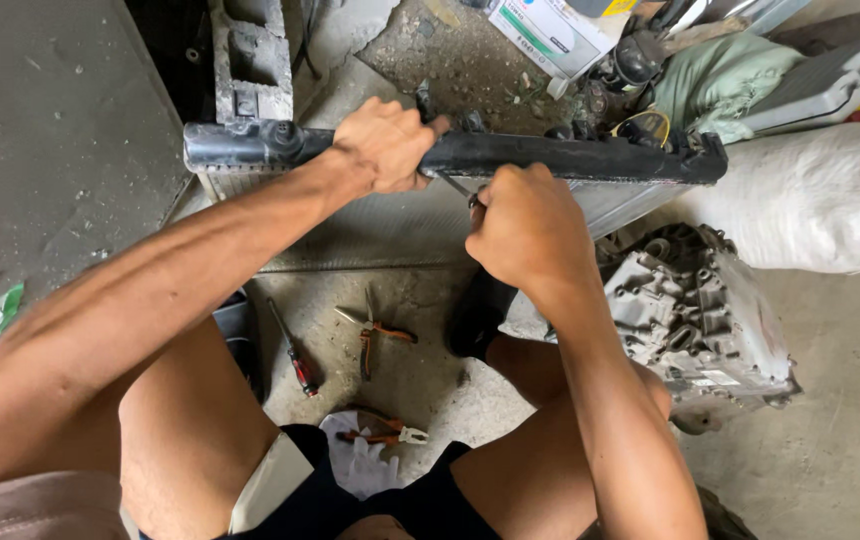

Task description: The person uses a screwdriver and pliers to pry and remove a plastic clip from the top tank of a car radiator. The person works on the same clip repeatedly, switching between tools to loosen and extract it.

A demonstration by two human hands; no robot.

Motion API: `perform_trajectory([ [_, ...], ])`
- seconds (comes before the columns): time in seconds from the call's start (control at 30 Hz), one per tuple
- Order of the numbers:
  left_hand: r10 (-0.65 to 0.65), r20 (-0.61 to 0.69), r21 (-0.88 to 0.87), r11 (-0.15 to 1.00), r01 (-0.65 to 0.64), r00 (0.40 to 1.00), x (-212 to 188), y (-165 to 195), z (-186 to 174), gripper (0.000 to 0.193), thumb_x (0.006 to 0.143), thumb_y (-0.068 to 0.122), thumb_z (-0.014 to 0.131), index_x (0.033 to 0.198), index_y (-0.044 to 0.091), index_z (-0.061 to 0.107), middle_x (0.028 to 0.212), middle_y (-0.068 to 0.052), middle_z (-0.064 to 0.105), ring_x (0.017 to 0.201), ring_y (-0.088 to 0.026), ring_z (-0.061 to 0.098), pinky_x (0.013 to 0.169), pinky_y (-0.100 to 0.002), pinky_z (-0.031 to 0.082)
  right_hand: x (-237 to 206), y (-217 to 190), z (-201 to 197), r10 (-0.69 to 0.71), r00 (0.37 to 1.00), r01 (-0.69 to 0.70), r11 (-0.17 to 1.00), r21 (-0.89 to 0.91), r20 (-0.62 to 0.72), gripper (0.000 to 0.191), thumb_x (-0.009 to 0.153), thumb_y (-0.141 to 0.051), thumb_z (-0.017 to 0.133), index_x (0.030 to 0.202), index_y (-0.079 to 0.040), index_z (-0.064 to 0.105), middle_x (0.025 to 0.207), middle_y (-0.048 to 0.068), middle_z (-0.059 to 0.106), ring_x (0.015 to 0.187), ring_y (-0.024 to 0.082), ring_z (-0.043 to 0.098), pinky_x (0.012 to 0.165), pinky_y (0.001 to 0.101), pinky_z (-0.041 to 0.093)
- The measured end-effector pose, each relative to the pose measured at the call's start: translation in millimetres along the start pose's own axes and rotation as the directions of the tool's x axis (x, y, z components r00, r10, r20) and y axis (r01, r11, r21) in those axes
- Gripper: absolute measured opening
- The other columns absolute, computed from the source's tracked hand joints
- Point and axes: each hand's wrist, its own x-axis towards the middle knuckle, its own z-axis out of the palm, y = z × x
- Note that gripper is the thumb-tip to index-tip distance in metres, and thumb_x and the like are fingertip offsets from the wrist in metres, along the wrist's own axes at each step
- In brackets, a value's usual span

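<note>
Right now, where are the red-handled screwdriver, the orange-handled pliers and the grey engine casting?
red-handled screwdriver (293, 350): head view, on its shaft.
orange-handled pliers (373, 335): head view, near the pivot.
grey engine casting (695, 315): head view, on its ribbed top face.

Your open floor lies to the left of the radiator. On the right, the grey engine casting and white sack crowd your right hand. Between your knees, a screwdriver and pliers litter the concrete. Clutter blocks passage beyond the radiator.

Matt black plastic radiator tank, finned metal core, seemingly cast-metal housing, rough concrete floor.
</note>
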Motion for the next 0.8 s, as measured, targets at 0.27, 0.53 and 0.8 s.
perform_trajectory([
  [0.27,-0.022,0.034,0.017,1.0,0.021,0.999,-4,8,-5,0.071,0.078,0.043,0.079,0.137,0.011,0.056,0.095,-0.016,0.072,0.094,-0.036,0.07,0.082,-0.047,0.053,38,-4,-29,0.025,0.982,-0.008,0.996,-0.09,0.189,0.017,0.068,-0.013,0.074,0.083,-0.011,0.079,0.091,0.021,0.072,0.086,0.039,0.071,0.081,0.0466,0.056],
  [0.53,-0.033,0.09,-0.027,0.999,0.035,0.995,-11,14,-14,0.067,0.085,0.043,0.075,0.14,0.01,0.055,0.096,-0.018,0.074,0.097,-0.038,0.071,0.084,-0.049,0.054,79,-23,-56,0.149,0.889,-0.071,0.979,-0.191,0.434,0.014,0.079,-0.015,0.073,0.079,-0.004,0.082,0.074,0.011,0.078,0.067,0.022,0.074,0.068,0.0376,0.057],
  [0.8,-0.04,0.116,-0.017,0.999,0.042,0.992,-15,13,-25,0.071,0.083,0.046,0.074,0.141,0.013,0.051,0.099,-0.019,0.073,0.098,-0.038,0.07,0.085,-0.049,0.054,68,25,-70,0.068,0.886,-0.143,0.981,0.13,0.46,0.02,0.082,-0.014,0.075,0.101,-0.007,0.078,0.083,0.007,0.078,0.059,0.014,0.073,0.05,0.0323,0.053],
])
